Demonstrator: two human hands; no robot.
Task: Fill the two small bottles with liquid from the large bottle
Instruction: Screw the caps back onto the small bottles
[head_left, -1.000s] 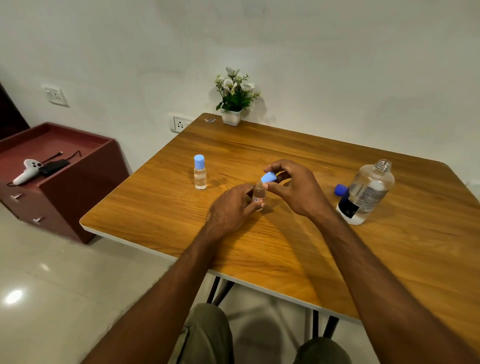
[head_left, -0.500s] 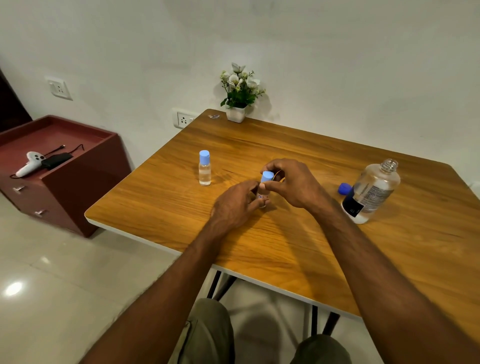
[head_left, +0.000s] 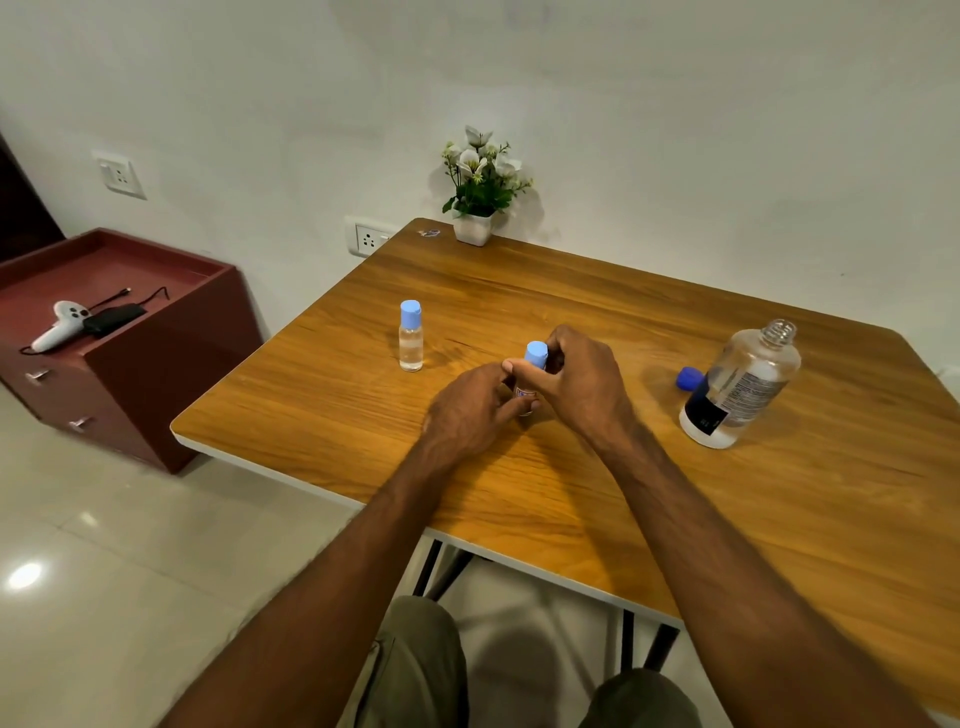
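A small clear bottle (head_left: 525, 395) stands at the middle of the wooden table (head_left: 519, 467). My left hand (head_left: 470, 410) grips its body, which is mostly hidden. My right hand (head_left: 576, 376) pinches the light blue cap (head_left: 535, 354) sitting on top of that bottle. A second small bottle (head_left: 410, 338), capped in light blue and holding clear liquid, stands upright to the left, apart from both hands. The large clear bottle (head_left: 740, 387) stands uncapped at the right. Its dark blue cap (head_left: 688, 378) lies on the table just left of it.
A white pot of flowers (head_left: 480, 192) stands at the table's far edge against the wall. A dark red cabinet (head_left: 119, 343) on the left carries a white controller (head_left: 60, 325) and a black device with a cable. My knees show under the table's near edge.
My right hand has brought the light blue cap down from just above the small bottle onto its neck. My left hand has stayed on the bottle's body.
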